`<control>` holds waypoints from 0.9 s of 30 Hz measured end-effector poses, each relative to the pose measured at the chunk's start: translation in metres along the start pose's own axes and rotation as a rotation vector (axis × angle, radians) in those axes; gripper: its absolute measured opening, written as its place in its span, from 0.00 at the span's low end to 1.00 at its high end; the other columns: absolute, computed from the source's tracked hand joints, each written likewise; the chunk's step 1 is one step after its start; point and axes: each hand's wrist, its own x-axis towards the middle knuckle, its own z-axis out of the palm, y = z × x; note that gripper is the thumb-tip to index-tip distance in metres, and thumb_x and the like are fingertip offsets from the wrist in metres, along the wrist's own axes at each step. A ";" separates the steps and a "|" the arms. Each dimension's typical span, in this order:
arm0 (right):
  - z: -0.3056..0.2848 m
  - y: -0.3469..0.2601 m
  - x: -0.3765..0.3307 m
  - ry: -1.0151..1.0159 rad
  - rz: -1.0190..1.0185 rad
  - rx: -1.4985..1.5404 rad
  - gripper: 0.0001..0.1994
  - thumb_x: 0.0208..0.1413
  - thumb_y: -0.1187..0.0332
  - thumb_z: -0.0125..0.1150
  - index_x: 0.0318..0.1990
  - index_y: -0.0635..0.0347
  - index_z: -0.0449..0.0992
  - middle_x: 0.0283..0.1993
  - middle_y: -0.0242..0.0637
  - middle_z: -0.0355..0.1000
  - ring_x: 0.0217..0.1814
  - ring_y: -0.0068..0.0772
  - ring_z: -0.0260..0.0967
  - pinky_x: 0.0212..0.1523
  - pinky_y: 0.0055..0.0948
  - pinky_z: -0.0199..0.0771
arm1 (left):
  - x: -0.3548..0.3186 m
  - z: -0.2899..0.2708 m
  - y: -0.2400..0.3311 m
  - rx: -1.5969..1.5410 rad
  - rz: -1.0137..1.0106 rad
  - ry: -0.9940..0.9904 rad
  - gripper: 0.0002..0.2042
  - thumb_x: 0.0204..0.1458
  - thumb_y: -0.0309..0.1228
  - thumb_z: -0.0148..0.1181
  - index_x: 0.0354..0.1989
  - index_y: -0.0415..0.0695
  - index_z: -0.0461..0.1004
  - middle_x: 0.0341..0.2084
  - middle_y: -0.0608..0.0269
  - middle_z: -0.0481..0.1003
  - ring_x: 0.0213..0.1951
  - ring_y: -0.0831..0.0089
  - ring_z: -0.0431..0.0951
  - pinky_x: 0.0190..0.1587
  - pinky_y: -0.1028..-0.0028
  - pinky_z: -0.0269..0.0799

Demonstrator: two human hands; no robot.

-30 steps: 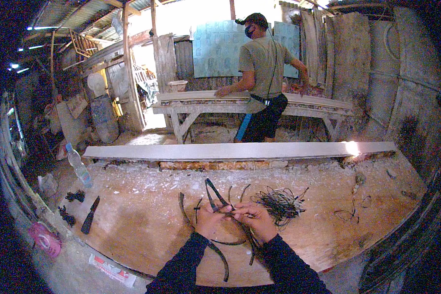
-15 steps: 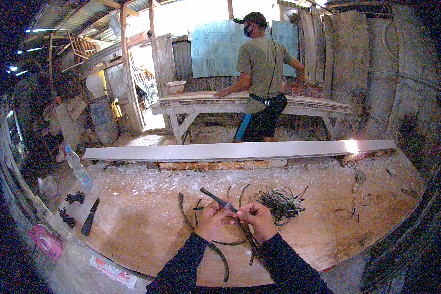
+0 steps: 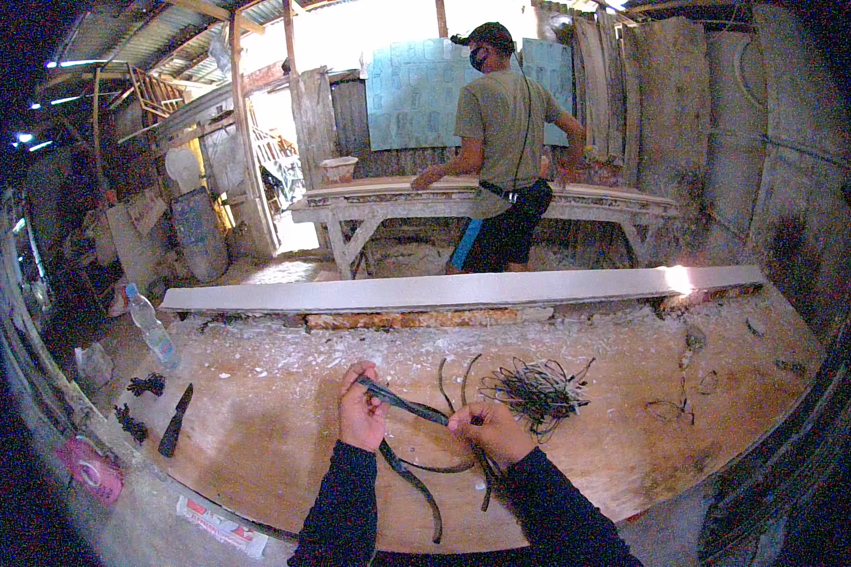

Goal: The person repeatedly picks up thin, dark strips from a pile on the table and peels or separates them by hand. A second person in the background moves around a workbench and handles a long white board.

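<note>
Stretched between my hands above the wooden tabletop is a dark, flexible strip. My left hand pinches its left end between thumb and fingers. Farther along, my right hand grips the same strip with its fingertips. Under and around the hands lie several more dark strips, one curved strip reaching toward my body. A tangled bundle of thin dark cords rests just beyond my right hand. To the left lies a dark-handled knife, apart from both hands.
A long pale board spans the table's far side. At left are a clear plastic bottle, small dark bundles and a pink object. Loose cord lies at right. Behind, a person works at a long bench.
My left hand has moved left and slightly up, drawing away from the right one. More of the strip now shows between them. My right hand has barely shifted.
</note>
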 end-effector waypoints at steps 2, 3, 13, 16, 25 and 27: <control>-0.001 -0.001 0.001 -0.008 0.012 -0.007 0.06 0.46 0.69 0.59 0.27 0.62 0.73 0.23 0.29 0.68 0.24 0.18 0.62 0.26 0.19 0.63 | 0.000 0.001 0.001 0.000 -0.006 -0.035 0.10 0.45 0.23 0.50 0.38 0.45 0.67 0.25 0.72 0.67 0.20 0.85 0.62 0.16 0.86 0.56; -0.002 -0.001 0.000 -0.024 -0.009 0.017 0.06 0.47 0.69 0.57 0.28 0.61 0.74 0.23 0.30 0.69 0.24 0.20 0.64 0.26 0.20 0.64 | 0.002 0.001 0.003 0.025 -0.012 -0.060 0.12 0.45 0.23 0.50 0.41 0.45 0.66 0.26 0.71 0.67 0.21 0.84 0.64 0.17 0.86 0.59; -0.001 0.004 0.005 0.135 0.067 0.337 0.03 0.47 0.73 0.57 0.27 0.62 0.71 0.25 0.30 0.68 0.24 0.21 0.63 0.26 0.19 0.65 | -0.007 0.009 -0.032 0.107 -0.378 -0.348 0.17 0.50 0.27 0.51 0.49 0.42 0.61 0.39 0.62 0.68 0.34 0.73 0.72 0.35 0.70 0.73; 0.000 0.004 0.006 0.158 0.035 0.296 0.03 0.46 0.73 0.58 0.28 0.62 0.71 0.24 0.29 0.68 0.24 0.20 0.63 0.25 0.18 0.64 | -0.013 0.010 -0.041 0.423 -0.370 -0.257 0.12 0.50 0.31 0.53 0.41 0.41 0.65 0.32 0.63 0.70 0.31 0.74 0.73 0.32 0.72 0.74; 0.004 0.007 0.008 0.222 -0.152 0.050 0.04 0.46 0.72 0.60 0.27 0.62 0.73 0.24 0.28 0.69 0.26 0.18 0.63 0.29 0.18 0.63 | -0.010 0.014 -0.046 0.453 -0.358 -0.160 0.08 0.52 0.33 0.50 0.33 0.41 0.67 0.28 0.63 0.71 0.28 0.75 0.74 0.29 0.75 0.73; 0.005 0.006 0.007 0.215 -0.142 -0.001 0.05 0.45 0.71 0.60 0.27 0.63 0.73 0.25 0.28 0.69 0.27 0.18 0.64 0.30 0.18 0.63 | -0.009 0.012 -0.042 0.407 -0.357 -0.132 0.08 0.53 0.33 0.49 0.34 0.41 0.66 0.28 0.62 0.71 0.29 0.74 0.74 0.28 0.76 0.73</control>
